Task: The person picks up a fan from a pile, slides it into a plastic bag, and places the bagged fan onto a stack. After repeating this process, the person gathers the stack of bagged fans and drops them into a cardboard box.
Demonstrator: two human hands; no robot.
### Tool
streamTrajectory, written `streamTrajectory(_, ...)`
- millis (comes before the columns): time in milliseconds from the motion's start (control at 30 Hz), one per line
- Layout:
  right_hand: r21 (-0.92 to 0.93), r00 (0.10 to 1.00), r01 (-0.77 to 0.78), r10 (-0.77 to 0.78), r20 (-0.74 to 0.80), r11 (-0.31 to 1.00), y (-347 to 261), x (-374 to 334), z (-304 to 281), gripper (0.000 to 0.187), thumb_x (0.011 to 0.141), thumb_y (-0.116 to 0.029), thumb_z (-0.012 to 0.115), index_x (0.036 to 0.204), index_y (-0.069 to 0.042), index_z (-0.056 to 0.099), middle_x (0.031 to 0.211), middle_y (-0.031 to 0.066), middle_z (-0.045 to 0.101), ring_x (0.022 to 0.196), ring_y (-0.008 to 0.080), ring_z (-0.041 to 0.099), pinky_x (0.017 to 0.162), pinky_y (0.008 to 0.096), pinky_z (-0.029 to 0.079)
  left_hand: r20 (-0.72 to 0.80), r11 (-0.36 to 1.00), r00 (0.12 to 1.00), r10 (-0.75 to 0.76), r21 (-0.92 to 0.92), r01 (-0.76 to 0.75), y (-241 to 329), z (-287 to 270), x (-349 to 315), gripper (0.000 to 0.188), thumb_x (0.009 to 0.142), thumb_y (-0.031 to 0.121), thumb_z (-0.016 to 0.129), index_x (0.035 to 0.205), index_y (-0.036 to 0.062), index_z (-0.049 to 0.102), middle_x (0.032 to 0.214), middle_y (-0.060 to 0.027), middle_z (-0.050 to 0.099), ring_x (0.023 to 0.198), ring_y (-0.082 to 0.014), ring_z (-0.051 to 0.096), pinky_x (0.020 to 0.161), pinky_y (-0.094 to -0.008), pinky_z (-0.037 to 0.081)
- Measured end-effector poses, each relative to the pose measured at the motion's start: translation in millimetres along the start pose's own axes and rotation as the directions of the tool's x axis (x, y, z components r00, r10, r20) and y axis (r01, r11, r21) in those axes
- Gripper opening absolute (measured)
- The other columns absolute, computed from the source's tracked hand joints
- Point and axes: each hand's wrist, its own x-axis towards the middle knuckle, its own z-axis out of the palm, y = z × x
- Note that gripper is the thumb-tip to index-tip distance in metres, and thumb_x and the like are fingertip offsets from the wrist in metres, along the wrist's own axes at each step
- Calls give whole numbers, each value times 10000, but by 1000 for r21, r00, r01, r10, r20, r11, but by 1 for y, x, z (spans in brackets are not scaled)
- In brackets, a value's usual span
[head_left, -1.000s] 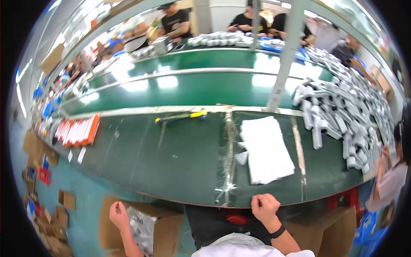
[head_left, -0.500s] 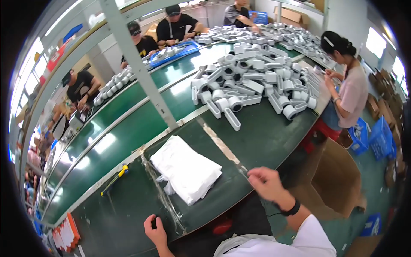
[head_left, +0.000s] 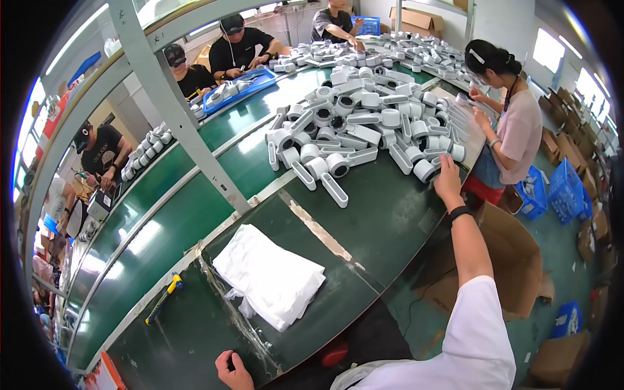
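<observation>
My right hand reaches out to the near right edge of a big heap of grey plastic housings. Each housing has a round, cup-like head and a flat handle. Thumb and fingers close at the rim of one grey housing, whose dark round opening faces me. That housing still lies against the heap. At the table's near edge, my left hand rests with its fingers curled in, and nothing shows in it. A folded stack of white plastic bags lies on the dark green table between my hands and the heap.
A yellow-and-black cutter knife lies left of the bags. A metal post rises behind them. Below my right arm stands an open cardboard box. Co-workers sit across the green belt; another person works at the right.
My right hand has gone from the table's near edge forward and right to the heap, reaching a housing there. My left hand stays near the edge. The view has shifted slightly.
</observation>
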Motion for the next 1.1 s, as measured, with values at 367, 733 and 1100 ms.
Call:
streamTrajectory(367,-200,963,221,-180,202,955,0,6,-27,289,776,-51,641,1052,-136,624,1079,62,531,1152,275,486,955,464,416,-7,999,999,-36,-4,36,3,-3,-1,121,828,44,677,934,-8,649,971,-122,639,914,-251,606,841,-341,483)
streamTrajectory(733,653,949,52,-241,203,756,-80,-100,-131,227,891,-122,633,1069,-50,512,872,98,620,744,240,646,678,339,498,325,914,855,403,-108,-390,157,25,33,270,762,86,746,1019,38,677,1081,-129,659,1030,-308,609,880,-384,493)
streamTrajectory(1100,809,781,-584,-319,537,-68,-170,-252,-154,250,910,-61,612,1115,-17,478,957,105,657,677,135,638,616,277,533,445,689,664,601,134,-712,163,110,38,199,728,285,780,821,130,696,818,-17,628,838,-247,573,727,-401,415)
